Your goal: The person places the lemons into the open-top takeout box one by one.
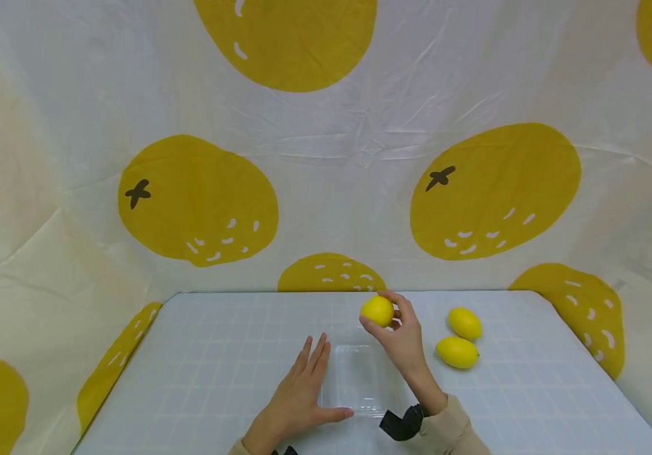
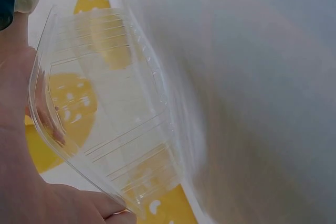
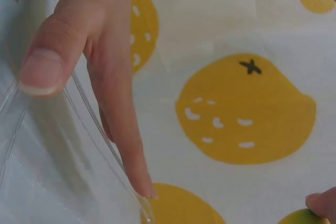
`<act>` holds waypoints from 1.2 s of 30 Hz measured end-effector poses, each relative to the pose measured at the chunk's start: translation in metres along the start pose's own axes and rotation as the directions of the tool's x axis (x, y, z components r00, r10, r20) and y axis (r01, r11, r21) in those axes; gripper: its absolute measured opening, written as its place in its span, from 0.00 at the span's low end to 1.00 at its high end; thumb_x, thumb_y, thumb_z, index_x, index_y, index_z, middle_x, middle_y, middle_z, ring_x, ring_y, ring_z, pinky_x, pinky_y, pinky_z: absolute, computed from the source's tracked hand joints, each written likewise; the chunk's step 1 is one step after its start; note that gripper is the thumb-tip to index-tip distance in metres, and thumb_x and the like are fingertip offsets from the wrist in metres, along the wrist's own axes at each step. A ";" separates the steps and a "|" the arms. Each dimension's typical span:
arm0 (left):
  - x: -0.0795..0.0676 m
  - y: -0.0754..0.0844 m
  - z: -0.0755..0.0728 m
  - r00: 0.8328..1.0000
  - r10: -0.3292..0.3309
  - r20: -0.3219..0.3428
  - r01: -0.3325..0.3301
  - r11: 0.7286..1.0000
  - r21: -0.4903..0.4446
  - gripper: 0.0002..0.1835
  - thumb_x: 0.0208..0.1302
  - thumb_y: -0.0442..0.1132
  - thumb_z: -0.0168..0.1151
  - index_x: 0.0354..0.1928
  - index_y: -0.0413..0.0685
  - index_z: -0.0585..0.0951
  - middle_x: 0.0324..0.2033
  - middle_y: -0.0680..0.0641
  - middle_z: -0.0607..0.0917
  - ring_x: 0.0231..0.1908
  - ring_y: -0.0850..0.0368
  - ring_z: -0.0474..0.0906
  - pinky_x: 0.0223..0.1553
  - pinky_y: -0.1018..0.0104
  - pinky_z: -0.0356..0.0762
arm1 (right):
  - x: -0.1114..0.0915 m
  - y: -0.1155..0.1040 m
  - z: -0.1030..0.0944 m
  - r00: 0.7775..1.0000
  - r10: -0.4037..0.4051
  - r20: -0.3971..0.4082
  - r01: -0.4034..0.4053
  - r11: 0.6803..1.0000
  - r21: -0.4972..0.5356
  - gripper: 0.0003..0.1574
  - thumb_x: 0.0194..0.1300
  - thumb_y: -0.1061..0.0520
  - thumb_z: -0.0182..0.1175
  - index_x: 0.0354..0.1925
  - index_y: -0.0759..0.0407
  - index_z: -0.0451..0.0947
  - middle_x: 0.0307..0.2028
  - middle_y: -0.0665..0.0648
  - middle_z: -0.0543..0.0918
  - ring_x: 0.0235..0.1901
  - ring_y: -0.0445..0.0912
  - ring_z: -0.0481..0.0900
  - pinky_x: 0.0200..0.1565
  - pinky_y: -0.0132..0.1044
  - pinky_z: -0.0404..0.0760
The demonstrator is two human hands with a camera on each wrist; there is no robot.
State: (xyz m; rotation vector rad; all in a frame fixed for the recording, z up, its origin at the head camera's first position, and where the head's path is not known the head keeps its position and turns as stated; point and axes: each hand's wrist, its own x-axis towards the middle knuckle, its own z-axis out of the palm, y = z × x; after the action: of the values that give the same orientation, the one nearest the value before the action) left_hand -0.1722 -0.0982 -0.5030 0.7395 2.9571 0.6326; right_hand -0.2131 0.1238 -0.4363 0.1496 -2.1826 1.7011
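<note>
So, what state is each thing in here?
Held lemon: gripped, raised off the table
Far lemon: lying on the table
Near lemon: lying beside it
Clear container: no lemon inside
Left hand: fingers straight, thumb spread
Right hand: gripping the held lemon
Backdrop: hanging, creased

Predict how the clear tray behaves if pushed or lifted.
The tray is probably light for its size: its see-through plastic looks thin. It may flex when squeezed, though the ridges likely add some stiffness. Broad and low, it would likely slide rather than tip.
</note>
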 end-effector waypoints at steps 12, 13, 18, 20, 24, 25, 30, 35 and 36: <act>-0.001 -0.002 0.000 0.998 0.051 -0.047 -0.049 0.998 0.033 0.66 0.50 0.81 0.55 0.79 0.43 0.47 0.79 0.47 0.42 0.76 0.41 0.35 0.70 0.42 0.55 | -0.006 0.016 0.028 0.981 0.039 0.190 -0.023 0.996 -0.083 0.34 0.51 0.54 0.77 0.56 0.55 0.78 0.53 0.57 0.78 0.40 0.50 0.76 0.42 0.40 0.79; -0.001 -0.003 0.000 0.997 0.054 -0.052 -0.052 0.998 0.035 0.66 0.50 0.82 0.55 0.79 0.43 0.47 0.79 0.47 0.42 0.76 0.41 0.35 0.70 0.42 0.55 | -0.007 0.017 0.029 0.978 0.036 0.204 -0.018 0.996 -0.089 0.34 0.51 0.54 0.77 0.56 0.56 0.78 0.53 0.57 0.78 0.41 0.50 0.76 0.42 0.40 0.79; -0.002 -0.002 0.000 0.997 0.054 -0.056 -0.052 0.998 0.028 0.66 0.50 0.82 0.54 0.79 0.43 0.47 0.79 0.49 0.40 0.77 0.42 0.35 0.70 0.43 0.55 | -0.010 0.024 0.031 0.968 0.018 0.252 0.014 0.992 -0.123 0.33 0.51 0.53 0.77 0.54 0.57 0.78 0.52 0.59 0.79 0.42 0.50 0.76 0.42 0.41 0.79; -0.002 -0.002 0.000 0.997 0.052 -0.056 -0.050 0.998 0.031 0.67 0.50 0.83 0.53 0.79 0.43 0.47 0.79 0.49 0.41 0.77 0.42 0.35 0.70 0.43 0.56 | -0.010 0.027 0.032 0.965 0.015 0.262 0.021 0.991 -0.132 0.33 0.51 0.53 0.76 0.54 0.58 0.78 0.52 0.60 0.79 0.43 0.51 0.76 0.43 0.42 0.80; -0.002 -0.001 0.000 0.997 0.048 -0.053 -0.046 0.998 0.034 0.67 0.49 0.83 0.52 0.79 0.43 0.47 0.79 0.48 0.41 0.77 0.43 0.34 0.69 0.43 0.56 | -0.010 0.033 0.034 0.964 0.028 0.265 0.014 0.987 -0.159 0.34 0.50 0.54 0.77 0.54 0.58 0.78 0.52 0.60 0.78 0.45 0.52 0.75 0.46 0.46 0.81; -0.002 -0.001 0.000 0.998 0.047 -0.051 -0.046 0.998 0.033 0.67 0.49 0.83 0.53 0.79 0.43 0.47 0.79 0.48 0.41 0.77 0.43 0.34 0.70 0.43 0.56 | -0.010 0.034 0.034 0.964 0.032 0.264 0.014 0.985 -0.170 0.34 0.49 0.54 0.78 0.54 0.58 0.78 0.52 0.60 0.77 0.45 0.52 0.75 0.47 0.47 0.81; -0.002 -0.001 0.000 0.998 0.040 -0.040 -0.039 0.999 0.029 0.66 0.50 0.81 0.55 0.79 0.45 0.46 0.79 0.50 0.39 0.77 0.43 0.33 0.70 0.43 0.55 | -0.010 0.039 0.040 0.965 -0.001 0.263 0.071 0.964 -0.257 0.35 0.45 0.55 0.80 0.52 0.59 0.79 0.50 0.61 0.75 0.46 0.55 0.75 0.51 0.54 0.80; -0.002 0.001 0.000 0.999 0.040 -0.035 -0.039 0.999 0.017 0.66 0.50 0.80 0.56 0.79 0.43 0.47 0.79 0.48 0.40 0.77 0.42 0.34 0.70 0.42 0.55 | -0.015 0.042 0.046 0.958 -0.020 0.287 0.122 0.932 -0.342 0.35 0.43 0.53 0.82 0.49 0.58 0.79 0.47 0.58 0.73 0.45 0.55 0.76 0.52 0.55 0.79; -0.002 0.001 -0.001 0.999 0.039 -0.034 -0.038 0.999 0.017 0.66 0.50 0.80 0.57 0.79 0.43 0.47 0.79 0.48 0.40 0.77 0.42 0.34 0.70 0.43 0.55 | -0.016 0.043 0.046 0.955 -0.021 0.296 0.131 0.925 -0.357 0.35 0.43 0.52 0.82 0.49 0.57 0.79 0.47 0.58 0.73 0.45 0.54 0.76 0.52 0.55 0.79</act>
State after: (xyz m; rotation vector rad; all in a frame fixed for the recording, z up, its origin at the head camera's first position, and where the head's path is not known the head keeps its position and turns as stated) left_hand -0.1705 -0.0984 -0.5023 0.7969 2.9893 0.6297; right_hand -0.2216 0.0887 -0.4905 0.3972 -2.6315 1.2511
